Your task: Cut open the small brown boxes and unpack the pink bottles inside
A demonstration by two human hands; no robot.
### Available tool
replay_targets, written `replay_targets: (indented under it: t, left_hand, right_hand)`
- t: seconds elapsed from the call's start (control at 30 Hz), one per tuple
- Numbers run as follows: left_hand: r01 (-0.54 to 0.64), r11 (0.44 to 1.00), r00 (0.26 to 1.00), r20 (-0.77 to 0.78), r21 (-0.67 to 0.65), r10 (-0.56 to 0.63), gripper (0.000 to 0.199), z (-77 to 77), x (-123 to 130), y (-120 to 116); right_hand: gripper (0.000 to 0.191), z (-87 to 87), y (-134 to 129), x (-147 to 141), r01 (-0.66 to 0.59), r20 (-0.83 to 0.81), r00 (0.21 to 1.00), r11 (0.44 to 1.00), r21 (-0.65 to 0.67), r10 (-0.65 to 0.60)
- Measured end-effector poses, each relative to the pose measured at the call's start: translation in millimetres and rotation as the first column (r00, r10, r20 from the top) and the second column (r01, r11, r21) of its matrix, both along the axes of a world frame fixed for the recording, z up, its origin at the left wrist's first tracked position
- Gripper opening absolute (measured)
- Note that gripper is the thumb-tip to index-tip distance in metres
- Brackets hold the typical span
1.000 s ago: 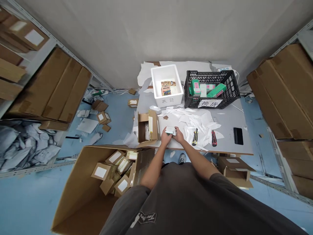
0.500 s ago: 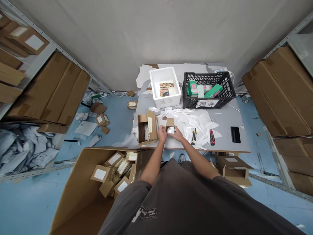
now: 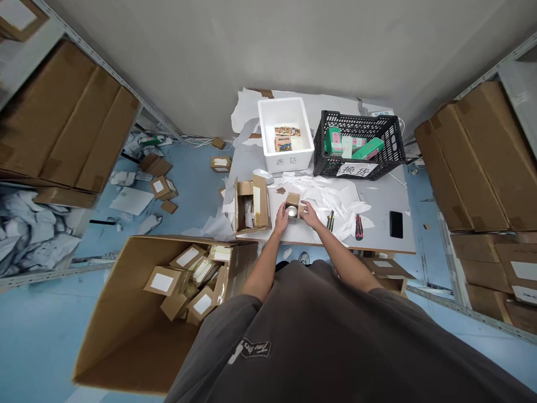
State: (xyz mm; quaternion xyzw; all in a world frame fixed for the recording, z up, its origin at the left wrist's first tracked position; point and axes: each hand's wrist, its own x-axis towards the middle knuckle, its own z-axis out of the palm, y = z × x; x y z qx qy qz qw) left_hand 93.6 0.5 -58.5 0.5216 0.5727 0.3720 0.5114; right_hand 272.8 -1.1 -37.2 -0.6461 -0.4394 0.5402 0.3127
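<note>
Over the near part of the table, my left hand [image 3: 281, 218] is closed around the left side of a small cardboard box [image 3: 292, 198] whose flap stands up at the back. Inside its opening shows something round and shiny, silvery in colour [image 3: 292, 212]; its kind is too small to make out. My right hand [image 3: 309, 215] pinches the box's right side, seemingly at a side flap. Just left of my hands stands a larger opened cardboard box [image 3: 263, 208] with pale contents. White paper slips [image 3: 331, 193] lie behind and right of the hands.
A white foam box [image 3: 289, 162] and a black plastic crate [image 3: 321, 159] stand at the back. A yellow-black cutter [image 3: 330, 221], a red-black cutter [image 3: 359, 228] and a phone [image 3: 396, 224] lie to the right. A big carton [image 3: 109, 313] of parcels stands at lower left.
The small box's opening is wider and the shiny round thing shows more plainly. My right hand has moved slightly outward along its right side. The whole view has shifted a little.
</note>
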Motion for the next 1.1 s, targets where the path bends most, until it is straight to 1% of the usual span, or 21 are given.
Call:
replay_targets:
  t: [0.1, 0.13, 0.2, 0.27, 0.3, 0.37, 0.43, 0.5, 0.57, 0.63, 0.67, 0.73, 0.8, 0.83, 0.87, 0.9, 0.97, 1.0, 1.03, 1.07, 1.1]
  left_hand:
    - [0.084, 0.995, 0.996, -0.033, 0.044, -0.083, 0.065, -1.1, -14, 1]
    - [0.127, 0.99, 0.99, -0.063, 0.056, -0.124, 0.069, -0.8, -21, 2]
    - [0.232, 0.971, 0.965, -0.14, 0.058, -0.222, 0.088, 1.2, -33, 6]
    - [0.339, 0.94, 0.924, -0.202, 0.036, -0.326, 0.111, 4.4, -43, 12]
    - [0.382, 0.924, 0.905, -0.215, 0.026, -0.368, 0.118, 6.0, -46, 14]
    - [0.427, 0.904, 0.886, -0.214, 0.027, -0.412, 0.119, 8.5, -49, 18]
    - [0.421, 0.906, 0.891, -0.205, 0.042, -0.405, 0.11, 9.6, -46, 20]
    - [0.396, 0.917, 0.902, -0.206, 0.05, -0.379, 0.102, 9.6, -40, 18]
    - [0.367, 0.929, 0.913, -0.212, 0.057, -0.348, 0.099, 8.7, -35, 15]
    - [0.342, 0.937, 0.922, -0.219, 0.075, -0.319, 0.098, 7.2, -32, 12]
    - [0.333, 0.939, 0.925, -0.223, 0.085, -0.308, 0.097, 6.3, -31, 11]
    - [0.321, 0.942, 0.929, -0.228, 0.1, -0.293, 0.095, 4.0, -30, 9]
    - [0.304, 0.947, 0.933, -0.232, 0.102, -0.275, 0.093, 1.8, -29, 7]
    - [0.295, 0.95, 0.936, -0.231, 0.101, -0.266, 0.092, 0.9, -29, 6]
    - [0.288, 0.952, 0.938, -0.228, 0.1, -0.26, 0.092, 0.4, -29, 6]
    - [0.286, 0.953, 0.94, -0.222, 0.099, -0.259, 0.092, 0.2, -29, 6]
    - [0.291, 0.952, 0.94, -0.213, 0.095, -0.266, 0.093, 1.2, -30, 7]
    - [0.294, 0.951, 0.939, -0.213, 0.092, -0.269, 0.094, 2.2, -30, 8]
    - [0.295, 0.951, 0.938, -0.216, 0.09, -0.271, 0.095, 3.5, -31, 10]
    - [0.297, 0.951, 0.936, -0.223, 0.092, -0.271, 0.094, 4.9, -31, 12]
    - [0.302, 0.949, 0.933, -0.232, 0.095, -0.273, 0.094, 6.3, -31, 14]
  right_hand:
    - [0.083, -2.7, -11, 4, 0.014, -0.101, 0.995, 1.0, -0.022, -0.016]
    - [0.082, -4.2, -16, 3, 0.018, -0.129, 0.991, 0.999, -0.035, -0.023]
    - [0.077, -7.0, -24, -3, 0.021, -0.168, 0.985, 0.997, -0.074, -0.033]
    - [0.074, -8.3, -30, -8, 0.044, -0.155, 0.986, 0.995, -0.088, -0.057]
    - [0.073, -8.2, -31, -9, 0.066, -0.125, 0.989, 0.996, -0.064, -0.074]
    - [0.072, -6.0, -27, -8, 0.099, -0.04, 0.994, 0.994, 0.041, -0.097]
    - [0.068, -1.6, -16, -5, 0.067, 0.044, 0.996, 0.985, 0.161, -0.075]
    - [0.061, 4.1, 2, -2, -0.034, 0.105, 0.994, 0.979, 0.201, 0.013]
    - [0.049, 9.7, 23, 0, -0.15, 0.133, 0.983, 0.976, 0.155, 0.13]
    - [0.041, 13.9, 43, 1, -0.208, 0.126, 0.972, 0.975, 0.081, 0.197]
    - [0.044, 15.0, 51, 2, -0.202, 0.111, 0.974, 0.978, 0.044, 0.196]
    - [0.05, 15.4, 62, 5, -0.139, 0.074, 0.987, 0.989, -0.042, 0.142]
    - [0.049, 14.5, 65, 10, -0.071, 0.073, 0.994, 0.987, -0.141, 0.082]
    - [0.047, 14.5, 64, 13, -0.038, 0.094, 0.994, 0.987, -0.159, 0.053]
    - [0.044, 15.3, 62, 15, -0.003, 0.128, 0.992, 0.991, -0.137, 0.021]
    - [0.042, 17.1, 58, 17, 0.026, 0.166, 0.986, 0.997, -0.072, -0.013]
    - [0.039, 24.0, 50, 17, 0.024, 0.236, 0.97, 0.992, 0.126, -0.053]
    - [0.037, 28.6, 45, 16, -0.025, 0.28, 0.959, 0.978, 0.208, -0.035]
    - [0.035, 33.3, 41, 13, -0.104, 0.336, 0.942, 0.962, 0.253, 0.013]
    - [0.033, 37.6, 37, 8, -0.197, 0.402, 0.912, 0.946, 0.259, 0.08]
    - [0.033, 41.2, 33, 3, -0.282, 0.469, 0.871, 0.931, 0.233, 0.146]
